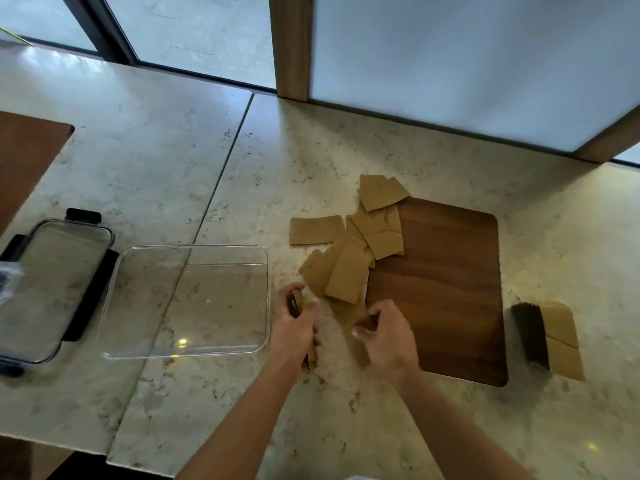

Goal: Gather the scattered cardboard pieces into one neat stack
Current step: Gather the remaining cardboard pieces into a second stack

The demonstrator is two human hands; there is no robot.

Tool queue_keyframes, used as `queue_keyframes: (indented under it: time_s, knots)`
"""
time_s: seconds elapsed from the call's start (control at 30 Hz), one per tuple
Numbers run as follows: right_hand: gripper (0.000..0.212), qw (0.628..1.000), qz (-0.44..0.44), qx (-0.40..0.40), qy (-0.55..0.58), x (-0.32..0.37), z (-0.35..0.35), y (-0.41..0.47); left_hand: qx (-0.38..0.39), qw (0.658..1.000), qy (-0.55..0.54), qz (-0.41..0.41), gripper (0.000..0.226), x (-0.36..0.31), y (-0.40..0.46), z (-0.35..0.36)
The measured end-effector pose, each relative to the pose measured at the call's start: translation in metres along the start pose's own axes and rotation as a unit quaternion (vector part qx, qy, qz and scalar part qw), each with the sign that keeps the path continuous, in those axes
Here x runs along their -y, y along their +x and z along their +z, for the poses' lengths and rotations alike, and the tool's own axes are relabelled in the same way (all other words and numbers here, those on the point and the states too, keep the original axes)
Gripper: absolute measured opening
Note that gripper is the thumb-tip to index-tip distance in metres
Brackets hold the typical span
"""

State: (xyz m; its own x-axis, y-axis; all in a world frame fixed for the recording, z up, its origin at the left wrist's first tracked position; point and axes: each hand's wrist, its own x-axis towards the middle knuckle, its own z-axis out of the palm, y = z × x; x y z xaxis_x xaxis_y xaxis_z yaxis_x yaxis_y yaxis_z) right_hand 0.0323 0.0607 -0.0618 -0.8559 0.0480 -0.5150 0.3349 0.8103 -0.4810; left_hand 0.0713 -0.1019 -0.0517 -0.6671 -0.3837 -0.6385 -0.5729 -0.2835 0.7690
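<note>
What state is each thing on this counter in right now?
Clear container: open, empty.
Lid: off, lying beside the container.
Cardboard pieces: scattered, overlapping, partly on the wooden board.
Two cardboard pieces: apart, right of the board.
Left hand: closed on a few cardboard pieces held on edge.
Right hand: pinching one piece.
</note>
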Motion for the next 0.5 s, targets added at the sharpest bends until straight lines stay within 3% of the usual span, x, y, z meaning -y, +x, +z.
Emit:
queue_keyframes:
  time_s: [0.13, 0.3, 0.4, 0.5]
  knots:
    - [0.043, 0.987, 0.096, 0.012, 0.126, -0.012, -0.031, 0.013, 0.031, 0.999, 0.044, -0.01, 0.025, -0.005, 0.0, 0.009]
    - [0.036, 0.957, 0.101, 0.045, 0.27, 0.0, -0.047, 0.019, 0.06, 0.998, 0.022, -0.028, 0.038, -0.009, 0.003, 0.027]
    - [0.03, 0.958, 0.082, 0.067, 0.267, 0.005, -0.052, 0.02, 0.06, 0.997, 0.02, -0.048, 0.043, -0.013, 0.005, 0.032]
    - [0.027, 0.977, 0.002, 0.124, 0.172, -0.002, -0.064, 0.017, 0.081, 0.995, 0.009, -0.064, 0.041, -0.015, 0.005, 0.033]
